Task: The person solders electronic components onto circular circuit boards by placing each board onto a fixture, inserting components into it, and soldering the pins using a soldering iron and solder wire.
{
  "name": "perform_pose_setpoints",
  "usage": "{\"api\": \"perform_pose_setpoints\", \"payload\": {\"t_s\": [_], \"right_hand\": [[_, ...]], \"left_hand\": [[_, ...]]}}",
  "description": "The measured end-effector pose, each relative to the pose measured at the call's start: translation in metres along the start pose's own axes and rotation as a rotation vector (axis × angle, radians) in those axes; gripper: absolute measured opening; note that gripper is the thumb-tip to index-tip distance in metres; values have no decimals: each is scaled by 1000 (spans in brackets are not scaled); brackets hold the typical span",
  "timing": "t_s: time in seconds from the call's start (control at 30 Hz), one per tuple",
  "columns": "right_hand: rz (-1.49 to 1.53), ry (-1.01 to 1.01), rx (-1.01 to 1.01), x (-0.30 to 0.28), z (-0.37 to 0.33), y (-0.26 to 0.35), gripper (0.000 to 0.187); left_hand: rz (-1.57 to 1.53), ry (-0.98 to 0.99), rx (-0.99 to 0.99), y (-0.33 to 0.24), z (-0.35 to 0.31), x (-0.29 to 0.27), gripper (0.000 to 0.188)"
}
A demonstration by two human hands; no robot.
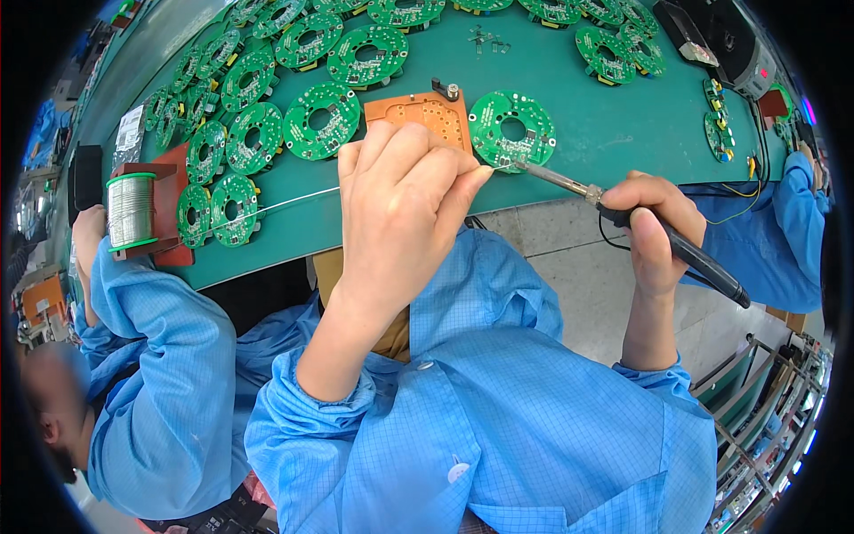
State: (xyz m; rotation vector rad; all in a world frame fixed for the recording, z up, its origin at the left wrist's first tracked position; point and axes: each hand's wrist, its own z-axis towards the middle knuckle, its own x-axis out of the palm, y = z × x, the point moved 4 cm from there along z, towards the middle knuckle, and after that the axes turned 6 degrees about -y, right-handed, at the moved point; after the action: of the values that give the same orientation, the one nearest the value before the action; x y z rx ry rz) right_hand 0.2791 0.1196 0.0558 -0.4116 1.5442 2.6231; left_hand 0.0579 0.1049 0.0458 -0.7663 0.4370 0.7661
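The right hand (654, 222) grips a soldering iron (623, 218), tip beside the left hand (405, 191) (pinching solder wire (285, 203)).

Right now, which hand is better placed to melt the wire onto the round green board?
Probably the right hand: it holds the soldering iron, whose tip sits at the round green board. The left hand only pinches the solder wire there.

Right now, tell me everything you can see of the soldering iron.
The soldering iron is a slim tool with a black handle and a silvery metal shaft that narrows to a fine tip. The right hand grips the handle like a pen, with the iron tilted so the tip points left. The tip meets the lower edge of a round green circuit board on the green mat, where the thin solder wire from the left hand also ends. A black cord trails from the handle.
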Motion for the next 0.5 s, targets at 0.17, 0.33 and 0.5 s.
{"api": "perform_pose_setpoints", "payload": {"t_s": [0.17,0.33,0.5], "right_hand": [[-17,-5,-10,1,-4,1,37],[-31,4,-9,1,-3,3,37],[-8,64,-18,0,-2,5,27]], "left_hand": [[5,13,4,-1,0,0,12],[19,28,2,-1,0,0,12],[-14,-2,-10,-2,0,-2,12]]}}
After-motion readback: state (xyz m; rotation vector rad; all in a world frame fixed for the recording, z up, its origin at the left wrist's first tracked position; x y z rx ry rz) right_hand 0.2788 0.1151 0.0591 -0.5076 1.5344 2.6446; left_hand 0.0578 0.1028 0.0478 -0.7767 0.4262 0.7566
